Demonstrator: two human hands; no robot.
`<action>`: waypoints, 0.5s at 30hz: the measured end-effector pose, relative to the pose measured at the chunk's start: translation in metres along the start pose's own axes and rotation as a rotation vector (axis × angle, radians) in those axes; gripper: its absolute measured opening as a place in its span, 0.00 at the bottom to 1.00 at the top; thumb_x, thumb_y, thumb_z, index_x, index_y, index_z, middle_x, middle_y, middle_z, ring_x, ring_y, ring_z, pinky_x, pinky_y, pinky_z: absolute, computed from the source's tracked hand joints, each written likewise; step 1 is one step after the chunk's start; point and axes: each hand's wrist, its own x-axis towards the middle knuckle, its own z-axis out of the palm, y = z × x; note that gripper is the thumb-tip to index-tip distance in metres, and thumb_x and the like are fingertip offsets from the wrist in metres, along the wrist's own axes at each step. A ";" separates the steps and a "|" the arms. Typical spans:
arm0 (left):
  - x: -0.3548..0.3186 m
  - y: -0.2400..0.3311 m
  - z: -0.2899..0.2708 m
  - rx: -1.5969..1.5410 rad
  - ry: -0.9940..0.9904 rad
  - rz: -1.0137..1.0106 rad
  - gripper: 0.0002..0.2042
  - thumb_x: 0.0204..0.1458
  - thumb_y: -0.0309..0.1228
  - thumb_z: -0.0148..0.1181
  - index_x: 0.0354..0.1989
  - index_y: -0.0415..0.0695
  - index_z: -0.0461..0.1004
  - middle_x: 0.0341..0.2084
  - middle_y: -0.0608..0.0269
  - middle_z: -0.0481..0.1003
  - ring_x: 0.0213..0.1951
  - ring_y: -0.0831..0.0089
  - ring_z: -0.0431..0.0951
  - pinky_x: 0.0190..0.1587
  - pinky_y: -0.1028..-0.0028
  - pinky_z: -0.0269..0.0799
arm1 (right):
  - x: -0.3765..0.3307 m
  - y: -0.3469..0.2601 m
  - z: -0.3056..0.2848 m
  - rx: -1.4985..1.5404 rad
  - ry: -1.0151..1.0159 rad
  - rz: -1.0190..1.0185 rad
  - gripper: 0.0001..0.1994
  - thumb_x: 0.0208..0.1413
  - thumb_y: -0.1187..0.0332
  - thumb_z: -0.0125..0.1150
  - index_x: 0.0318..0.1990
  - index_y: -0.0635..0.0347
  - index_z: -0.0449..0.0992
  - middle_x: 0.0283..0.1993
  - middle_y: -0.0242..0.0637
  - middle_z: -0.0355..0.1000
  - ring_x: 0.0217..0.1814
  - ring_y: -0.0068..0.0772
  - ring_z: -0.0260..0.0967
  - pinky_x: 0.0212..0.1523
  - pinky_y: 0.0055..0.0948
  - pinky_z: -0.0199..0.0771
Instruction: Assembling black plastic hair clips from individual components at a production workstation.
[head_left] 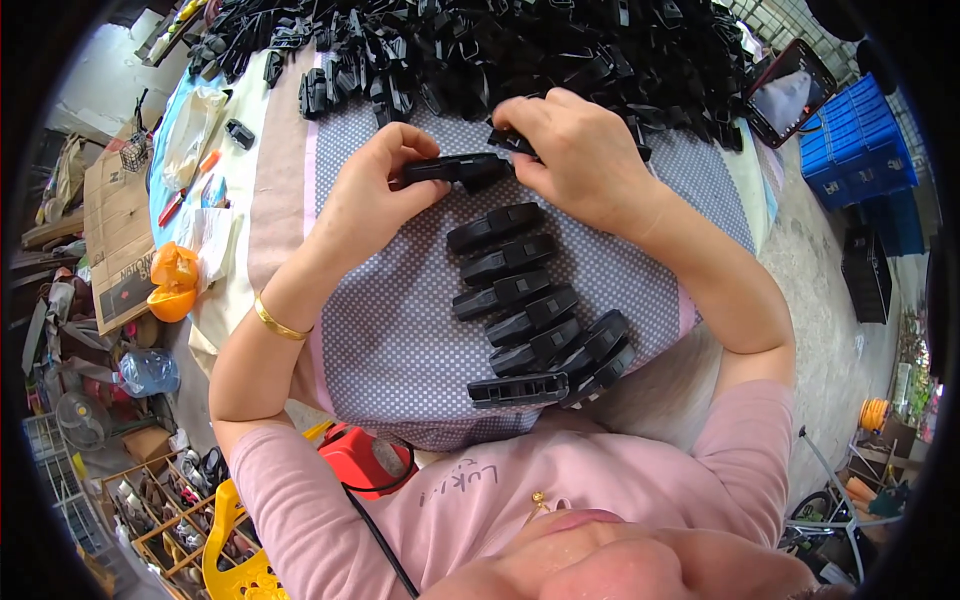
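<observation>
My left hand (372,195) and my right hand (575,150) together hold one long black plastic part (455,170) above a table covered with a dotted grey cloth (400,330). The left hand pinches its left end. The right hand grips its right end, where a smaller black piece (512,142) shows under the fingers. Below the hands, several finished black parts (530,300) lie in a slanted row running toward my body. A large heap of loose black plastic parts (480,50) fills the far side of the table, just beyond my hands.
A phone (790,90) lies at the far right table corner, with blue crates (858,140) on the floor beyond. At the left lie a clear plastic bag (190,125), a pen (185,190), orange pieces (172,280) and cardboard (115,230). A red object (365,455) sits by my lap.
</observation>
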 end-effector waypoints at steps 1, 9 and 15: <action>-0.001 0.001 0.001 0.000 0.001 0.000 0.13 0.47 0.22 0.62 0.41 0.37 0.70 0.30 0.64 0.74 0.29 0.78 0.74 0.32 0.76 0.71 | 0.001 0.001 -0.002 0.000 0.000 -0.001 0.10 0.47 0.69 0.64 0.38 0.57 0.76 0.33 0.32 0.74 0.35 0.34 0.70 0.36 0.30 0.73; 0.004 -0.004 -0.006 0.168 0.265 0.118 0.11 0.49 0.26 0.65 0.38 0.36 0.73 0.27 0.64 0.76 0.28 0.81 0.73 0.31 0.80 0.70 | -0.003 -0.007 -0.009 0.523 -0.217 0.036 0.15 0.56 0.71 0.56 0.52 0.59 0.73 0.34 0.43 0.75 0.34 0.41 0.73 0.38 0.31 0.74; -0.007 0.016 -0.008 0.379 0.211 0.126 0.10 0.49 0.26 0.61 0.40 0.38 0.72 0.28 0.57 0.76 0.28 0.69 0.76 0.33 0.72 0.72 | -0.002 -0.007 0.000 0.056 -0.239 0.004 0.11 0.57 0.67 0.56 0.46 0.56 0.75 0.37 0.39 0.77 0.37 0.41 0.76 0.36 0.34 0.75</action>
